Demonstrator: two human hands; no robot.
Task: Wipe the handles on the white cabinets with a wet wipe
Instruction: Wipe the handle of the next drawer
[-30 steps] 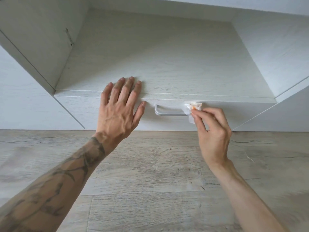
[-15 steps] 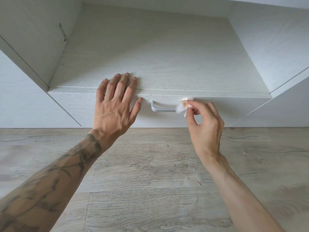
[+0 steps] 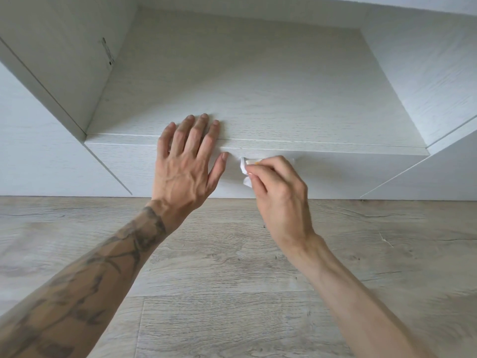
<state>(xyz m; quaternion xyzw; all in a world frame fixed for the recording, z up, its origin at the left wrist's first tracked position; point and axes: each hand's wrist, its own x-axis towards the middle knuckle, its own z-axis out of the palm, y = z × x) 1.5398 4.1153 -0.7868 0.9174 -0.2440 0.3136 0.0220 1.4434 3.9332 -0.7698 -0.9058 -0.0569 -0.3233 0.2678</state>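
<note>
The white cabinet point(image 3: 258, 99) sits low above the wood floor point(image 3: 232, 280), its drawer front facing the person. The left hand point(image 3: 185, 166) lies flat with fingers spread over the top edge, likely bracing the body. The right hand point(image 3: 278, 192) is pinched around the wet wipe point(image 3: 244, 169), pressing it on the handle point(image 3: 251, 160) (mostly hidden behind wipe and knuckles).

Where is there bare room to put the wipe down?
The shelf top behind the left hand is bare out to both side walls. The floor between the forearms is bare. Crowded: the drawer front, where the right hand presses the wipe.
</note>
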